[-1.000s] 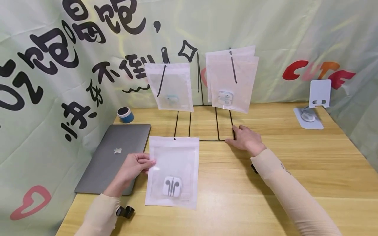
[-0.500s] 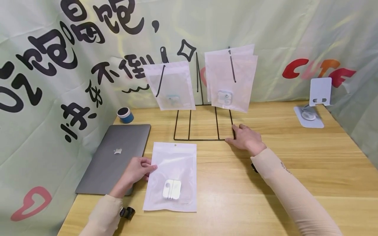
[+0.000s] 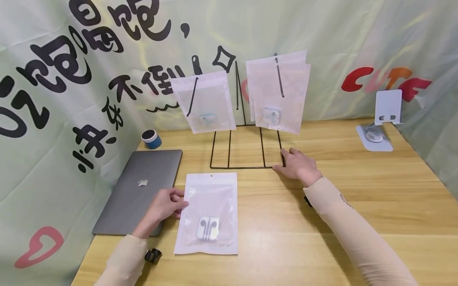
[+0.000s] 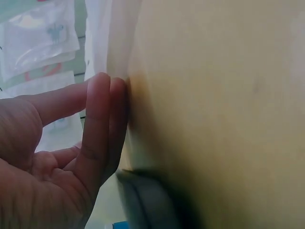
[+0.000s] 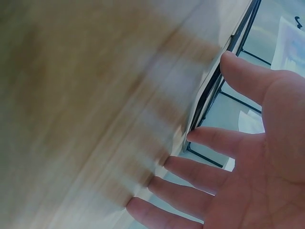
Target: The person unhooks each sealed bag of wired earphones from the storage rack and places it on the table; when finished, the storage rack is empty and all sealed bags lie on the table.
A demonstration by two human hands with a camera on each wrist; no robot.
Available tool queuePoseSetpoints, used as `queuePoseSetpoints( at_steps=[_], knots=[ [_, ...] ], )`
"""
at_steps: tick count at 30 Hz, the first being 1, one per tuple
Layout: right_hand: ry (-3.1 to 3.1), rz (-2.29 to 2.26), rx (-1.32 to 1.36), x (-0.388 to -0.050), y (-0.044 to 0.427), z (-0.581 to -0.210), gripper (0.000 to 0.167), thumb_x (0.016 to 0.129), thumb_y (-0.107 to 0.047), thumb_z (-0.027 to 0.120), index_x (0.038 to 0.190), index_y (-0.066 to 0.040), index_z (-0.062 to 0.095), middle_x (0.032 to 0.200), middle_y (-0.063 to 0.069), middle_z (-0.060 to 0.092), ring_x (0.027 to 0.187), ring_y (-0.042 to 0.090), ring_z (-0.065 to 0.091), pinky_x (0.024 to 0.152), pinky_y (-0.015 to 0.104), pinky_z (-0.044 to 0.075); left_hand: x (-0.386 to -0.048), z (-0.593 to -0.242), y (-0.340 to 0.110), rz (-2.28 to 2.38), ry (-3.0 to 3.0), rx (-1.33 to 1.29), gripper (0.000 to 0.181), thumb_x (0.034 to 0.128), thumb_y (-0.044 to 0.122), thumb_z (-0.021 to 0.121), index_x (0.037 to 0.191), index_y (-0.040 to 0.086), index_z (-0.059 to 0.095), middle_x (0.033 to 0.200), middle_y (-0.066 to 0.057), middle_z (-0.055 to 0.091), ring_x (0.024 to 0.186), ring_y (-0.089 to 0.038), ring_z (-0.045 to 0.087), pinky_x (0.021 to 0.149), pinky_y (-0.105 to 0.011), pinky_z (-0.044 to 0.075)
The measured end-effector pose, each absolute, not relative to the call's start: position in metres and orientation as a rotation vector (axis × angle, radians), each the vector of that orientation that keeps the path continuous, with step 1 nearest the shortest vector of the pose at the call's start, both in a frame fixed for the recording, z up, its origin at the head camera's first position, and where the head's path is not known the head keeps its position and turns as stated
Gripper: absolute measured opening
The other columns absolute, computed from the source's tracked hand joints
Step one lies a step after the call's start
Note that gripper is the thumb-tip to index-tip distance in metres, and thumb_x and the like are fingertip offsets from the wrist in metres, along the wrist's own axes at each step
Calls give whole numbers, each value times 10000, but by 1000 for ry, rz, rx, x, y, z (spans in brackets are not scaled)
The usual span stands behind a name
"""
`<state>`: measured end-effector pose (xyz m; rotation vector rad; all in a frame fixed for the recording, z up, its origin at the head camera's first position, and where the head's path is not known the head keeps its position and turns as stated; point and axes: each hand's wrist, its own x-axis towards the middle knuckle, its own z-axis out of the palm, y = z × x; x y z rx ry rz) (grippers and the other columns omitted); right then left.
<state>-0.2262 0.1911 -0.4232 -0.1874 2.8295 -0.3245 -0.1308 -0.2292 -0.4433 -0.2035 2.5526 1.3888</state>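
Note:
A white zip bag (image 3: 207, 198) with boxed wired earphones (image 3: 208, 228) inside lies on the wooden table in the head view, its round hang hole at the top. My left hand (image 3: 168, 204) pinches the bag's left edge between thumb and fingers; the left wrist view shows the fingertips at that edge. Farther back is a black wire display rack (image 3: 237, 167) with hooks. My right hand (image 3: 297, 166) rests at its front right corner, thumb by the front bar. In the right wrist view its fingers are spread and fairly straight, tips touching the table.
One similar bag (image 3: 205, 101) hangs on the rack's left hook and two overlapping bags (image 3: 279, 97) on the right. A grey laptop (image 3: 143, 186) and blue jar (image 3: 152, 139) are at left. A white phone stand (image 3: 381, 127) stands at back right.
The earphone bag, earlier overlapping the rack's front bar in view, has come down onto the table, slightly toward me, with the left hand still holding its edge. The right hand stays at the rack corner.

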Motion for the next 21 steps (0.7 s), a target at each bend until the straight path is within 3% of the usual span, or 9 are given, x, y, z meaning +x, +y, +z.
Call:
queuePoseSetpoints(
  at_steps=[5,12,21],
  knots=[
    [2833,-334,-193,-226,192,-423,826,960,-587,521,1554,-74,265,1544,287,236,1358,508,289,880,680,405,-133,-424,-232,1312,2586,-151,369,844,51,781,1150,-80,621,780,-79,675,563,-242,658,529,-362,557],
    [2843,-327,-188,-226,196,-420,820,963,-567,532,1546,-51,273,1532,307,240,1348,519,295,888,676,402,-152,-381,-234,1164,2748,55,393,906,181,742,1212,-33,621,972,-121,673,688,-307,677,612,-394,557],
    [2857,-330,-211,-227,193,-422,818,956,-578,536,1541,-59,294,1532,293,260,1362,500,288,893,689,391,-196,-349,-234,1226,2847,167,409,922,282,729,1255,68,624,1114,-112,680,989,-259,652,779,-404,527]
  ],
)
